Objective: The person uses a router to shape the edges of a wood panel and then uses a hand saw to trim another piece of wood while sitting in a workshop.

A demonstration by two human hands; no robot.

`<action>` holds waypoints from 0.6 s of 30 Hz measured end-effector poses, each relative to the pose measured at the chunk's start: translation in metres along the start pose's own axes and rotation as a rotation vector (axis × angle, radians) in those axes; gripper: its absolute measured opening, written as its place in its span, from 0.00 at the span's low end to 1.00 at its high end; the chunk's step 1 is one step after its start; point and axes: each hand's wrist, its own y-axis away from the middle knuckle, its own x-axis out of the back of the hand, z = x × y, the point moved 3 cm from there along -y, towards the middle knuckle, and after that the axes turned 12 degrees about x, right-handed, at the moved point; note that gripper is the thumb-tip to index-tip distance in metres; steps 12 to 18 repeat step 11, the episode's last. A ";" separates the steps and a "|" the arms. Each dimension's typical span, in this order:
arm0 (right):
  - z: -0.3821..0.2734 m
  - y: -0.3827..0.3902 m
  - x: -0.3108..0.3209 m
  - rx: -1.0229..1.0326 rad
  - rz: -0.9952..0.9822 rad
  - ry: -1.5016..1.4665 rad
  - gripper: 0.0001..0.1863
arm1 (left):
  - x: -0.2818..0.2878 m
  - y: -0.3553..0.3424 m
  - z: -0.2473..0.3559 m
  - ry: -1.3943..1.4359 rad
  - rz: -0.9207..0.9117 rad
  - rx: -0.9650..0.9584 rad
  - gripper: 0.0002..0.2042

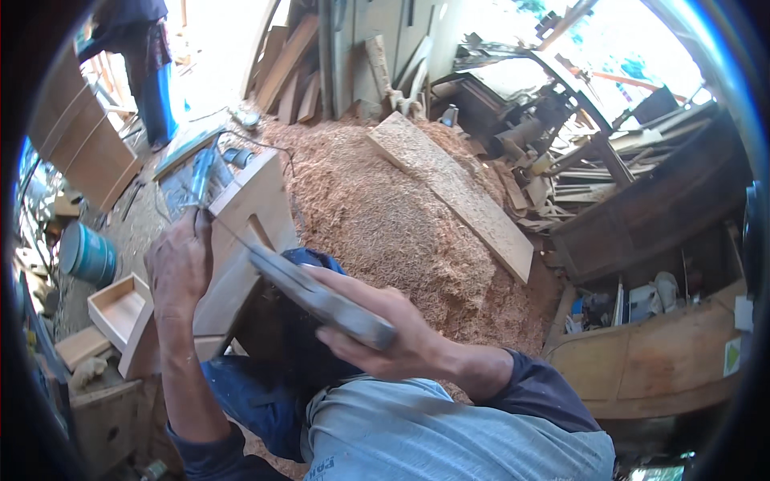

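Observation:
My right hand point(393, 321) is wrapped round a worn, grey bar-shaped tool point(313, 293), slightly blurred, which slants from lower right to upper left. A thin dark rod runs from the tool's far end toward my left hand point(178, 260). That hand is closed at the upper edge of a pale wooden box-like piece point(261, 196) between my arms; whatever its fingers hold is hidden. Just beyond them lies a blue tool point(202, 172) with a dark cord, on a light-coloured board.
Wood shavings point(361, 216) cover the floor ahead, with a long plank point(457, 196) across them. A small drawer point(119, 309) and a teal bucket point(88, 254) stand at left. Machinery point(529, 136) and scrap wood lie far right, a curved wooden cabinet point(642, 361) nearer. Another person point(144, 72) stands far left.

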 end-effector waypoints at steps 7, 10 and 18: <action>0.015 -0.038 -0.020 0.032 -0.025 -0.015 0.35 | 0.002 -0.005 -0.002 -0.016 -0.026 0.061 0.22; 0.001 0.004 0.000 -0.003 -0.134 -0.042 0.39 | 0.010 -0.003 -0.002 -0.041 -0.026 0.084 0.24; 0.001 0.005 0.000 0.028 -0.128 -0.075 0.40 | 0.011 0.004 0.007 -0.045 -0.040 0.070 0.24</action>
